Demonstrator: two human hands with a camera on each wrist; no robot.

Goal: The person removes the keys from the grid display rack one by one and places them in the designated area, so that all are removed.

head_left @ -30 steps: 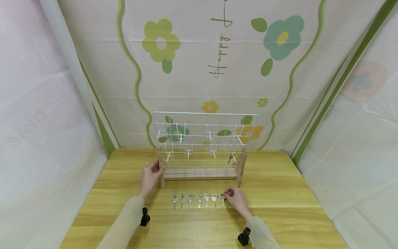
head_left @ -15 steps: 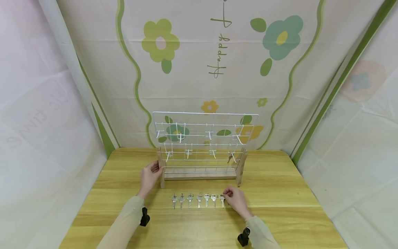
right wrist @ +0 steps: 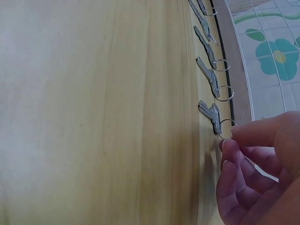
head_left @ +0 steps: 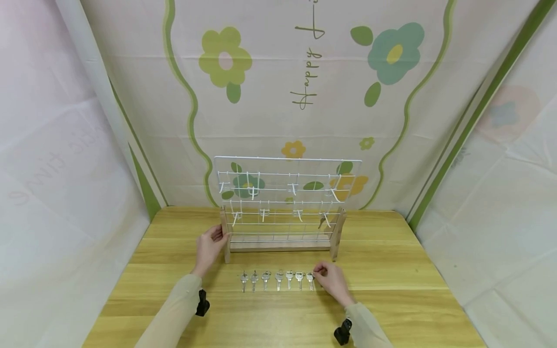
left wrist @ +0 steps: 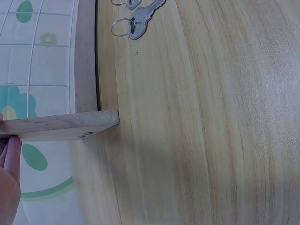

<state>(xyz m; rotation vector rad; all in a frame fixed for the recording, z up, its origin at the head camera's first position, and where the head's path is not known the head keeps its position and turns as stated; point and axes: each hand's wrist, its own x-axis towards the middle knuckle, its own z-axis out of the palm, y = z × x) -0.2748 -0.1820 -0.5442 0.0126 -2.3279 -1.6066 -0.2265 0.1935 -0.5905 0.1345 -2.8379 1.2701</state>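
Note:
A white wire grid rack (head_left: 289, 202) with hooks in two rows stands upright in a wooden base (head_left: 280, 246). My left hand (head_left: 209, 247) holds the rack's left wooden side post (left wrist: 61, 125), fingers behind it and thumb in front. Before the base, several silver keys (head_left: 279, 280) with rings lie in a row. My right hand (head_left: 332, 281) is at the right end of that row. In the right wrist view its thumb and index finger pinch the ring (right wrist: 228, 121) of the end key (right wrist: 213, 117), which is tilted with its tip pointing away from the hand.
A small dark shape (head_left: 322, 222) shows behind the lower right hook (head_left: 326, 218); I cannot tell what it is. The wooden tabletop (head_left: 278, 321) extends around the rack. Floral cloth walls (head_left: 270, 116) enclose the back and both sides.
The end key has shifted very slightly left and turned a little in my right fingers. My left hand stays on the post, and the rack has not moved.

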